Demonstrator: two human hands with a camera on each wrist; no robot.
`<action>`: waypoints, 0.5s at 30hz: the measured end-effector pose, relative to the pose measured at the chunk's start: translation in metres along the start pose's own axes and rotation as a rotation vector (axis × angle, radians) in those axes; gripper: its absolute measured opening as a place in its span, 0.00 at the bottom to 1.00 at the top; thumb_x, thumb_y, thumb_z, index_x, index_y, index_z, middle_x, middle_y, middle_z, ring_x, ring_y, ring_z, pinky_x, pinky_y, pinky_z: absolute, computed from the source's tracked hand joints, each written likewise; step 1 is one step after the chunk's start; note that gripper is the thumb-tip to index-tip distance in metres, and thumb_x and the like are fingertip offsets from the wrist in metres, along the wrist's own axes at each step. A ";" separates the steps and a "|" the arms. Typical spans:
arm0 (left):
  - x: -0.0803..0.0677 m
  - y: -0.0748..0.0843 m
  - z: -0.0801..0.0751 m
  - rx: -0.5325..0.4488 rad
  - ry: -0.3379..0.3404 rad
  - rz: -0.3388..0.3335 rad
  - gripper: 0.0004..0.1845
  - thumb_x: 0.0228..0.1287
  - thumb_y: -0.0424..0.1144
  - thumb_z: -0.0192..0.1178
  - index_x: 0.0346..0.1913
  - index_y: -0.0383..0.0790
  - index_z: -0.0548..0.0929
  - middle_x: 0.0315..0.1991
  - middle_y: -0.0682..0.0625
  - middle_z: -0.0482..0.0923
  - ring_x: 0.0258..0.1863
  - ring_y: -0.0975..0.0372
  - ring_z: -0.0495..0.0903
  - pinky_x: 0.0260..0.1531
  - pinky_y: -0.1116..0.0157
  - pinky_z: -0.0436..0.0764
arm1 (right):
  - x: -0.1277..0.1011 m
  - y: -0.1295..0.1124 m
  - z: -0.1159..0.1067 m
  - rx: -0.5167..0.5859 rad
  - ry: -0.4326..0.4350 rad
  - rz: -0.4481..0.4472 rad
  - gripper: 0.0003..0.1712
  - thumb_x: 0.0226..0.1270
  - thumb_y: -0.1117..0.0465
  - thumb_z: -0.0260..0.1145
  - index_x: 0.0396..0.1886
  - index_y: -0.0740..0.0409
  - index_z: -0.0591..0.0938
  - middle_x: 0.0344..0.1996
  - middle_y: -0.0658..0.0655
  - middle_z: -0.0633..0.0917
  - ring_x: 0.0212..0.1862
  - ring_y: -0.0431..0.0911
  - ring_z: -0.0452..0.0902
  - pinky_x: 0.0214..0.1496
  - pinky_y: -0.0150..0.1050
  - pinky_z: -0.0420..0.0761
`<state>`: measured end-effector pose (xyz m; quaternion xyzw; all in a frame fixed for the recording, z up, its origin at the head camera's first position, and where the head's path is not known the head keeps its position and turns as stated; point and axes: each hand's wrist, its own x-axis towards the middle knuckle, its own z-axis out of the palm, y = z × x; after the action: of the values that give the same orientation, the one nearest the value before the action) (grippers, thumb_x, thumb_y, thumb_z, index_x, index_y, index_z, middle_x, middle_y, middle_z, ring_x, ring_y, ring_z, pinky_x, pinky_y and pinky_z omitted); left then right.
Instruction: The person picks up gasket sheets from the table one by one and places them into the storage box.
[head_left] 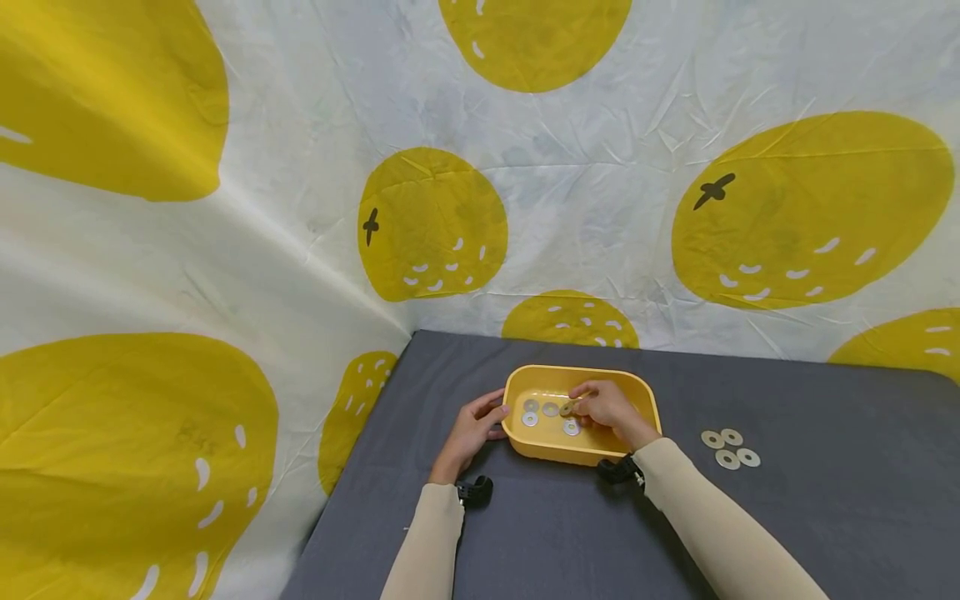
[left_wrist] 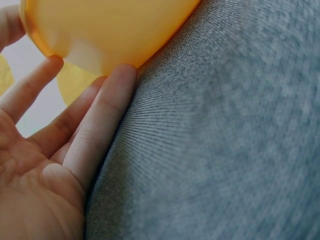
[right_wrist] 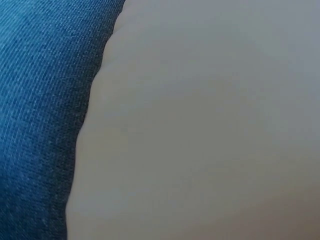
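Note:
A yellow plastic tray [head_left: 547, 452] stands on the dark grey cloth, with several flat metal washers [head_left: 530, 418] lying on its floor. My left hand [head_left: 468, 429] is at the tray's left end. In the left wrist view its fairly straight fingers [left_wrist: 97, 120] touch the outside of the tray wall [left_wrist: 115, 30]. Inside the tray, my right hand [head_left: 606, 406] pinches a brass-coloured washer [head_left: 567, 409] between thumb and fingertips, low over the floor. The right wrist view shows a blurred pale surface and blue-grey cloth; no fingers can be made out there.
Several loose washers [head_left: 727, 459] lie grouped on the cloth to the right of the tray. A white curtain with yellow fruit prints [head_left: 585, 233] hangs behind the table and along its left side. A black wrist device [head_left: 618, 471] sits close to the tray's front wall.

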<state>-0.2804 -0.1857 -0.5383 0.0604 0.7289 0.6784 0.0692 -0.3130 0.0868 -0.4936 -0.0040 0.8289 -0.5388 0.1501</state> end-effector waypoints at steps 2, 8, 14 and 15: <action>0.000 -0.001 0.000 -0.003 0.000 0.004 0.27 0.74 0.49 0.63 0.72 0.51 0.75 0.63 0.39 0.79 0.54 0.54 0.85 0.49 0.58 0.89 | 0.000 0.000 0.000 0.002 0.010 0.003 0.18 0.68 0.72 0.64 0.57 0.71 0.81 0.24 0.58 0.85 0.22 0.44 0.73 0.24 0.33 0.72; 0.001 -0.002 0.001 -0.002 0.001 0.010 0.27 0.74 0.49 0.63 0.73 0.50 0.75 0.62 0.38 0.79 0.53 0.55 0.86 0.50 0.58 0.89 | -0.002 0.000 -0.001 0.002 0.031 -0.004 0.18 0.69 0.71 0.62 0.56 0.71 0.80 0.23 0.60 0.83 0.23 0.46 0.72 0.26 0.35 0.71; 0.001 -0.003 0.000 -0.001 0.006 0.010 0.27 0.74 0.49 0.63 0.73 0.50 0.75 0.61 0.39 0.80 0.52 0.55 0.86 0.50 0.57 0.89 | 0.000 -0.001 -0.001 0.060 0.076 -0.057 0.16 0.72 0.70 0.60 0.57 0.71 0.79 0.28 0.60 0.82 0.26 0.47 0.74 0.26 0.36 0.73; 0.001 -0.003 0.000 -0.001 0.005 0.013 0.27 0.74 0.49 0.63 0.73 0.50 0.75 0.61 0.38 0.80 0.52 0.55 0.86 0.50 0.57 0.89 | -0.001 -0.002 -0.002 0.071 0.084 -0.080 0.16 0.73 0.69 0.60 0.57 0.71 0.79 0.30 0.60 0.82 0.28 0.48 0.76 0.27 0.36 0.74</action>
<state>-0.2810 -0.1856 -0.5417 0.0633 0.7285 0.6792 0.0630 -0.3132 0.0880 -0.4906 -0.0093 0.8140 -0.5731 0.0938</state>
